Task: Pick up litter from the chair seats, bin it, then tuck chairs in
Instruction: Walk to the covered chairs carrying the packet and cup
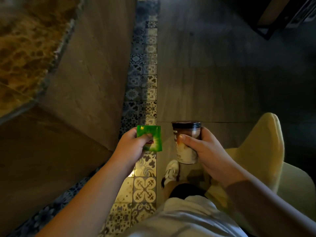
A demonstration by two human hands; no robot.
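- The green wrapper (150, 138), flat and glossy with a small red mark, sat pinched in your left hand (131, 146).
- At its three o'clock, your right hand (206, 152) held the brown-and-cream cup (186, 142) upright, lidded.
- The yellow chair (266, 161) stood at your four o'clock.

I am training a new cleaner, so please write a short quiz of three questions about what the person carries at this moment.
1. True or false: the left hand holds the green wrapper.
2. What does the right hand hold? A) a cup with a dark lid B) a glass bottle C) nothing
3. Fill in: beside the person's right arm stands a pale ______ chair.

Key:
1. True; the thumb presses on the wrapper.
2. A; the fingers curl round the cup.
3. Yellow.
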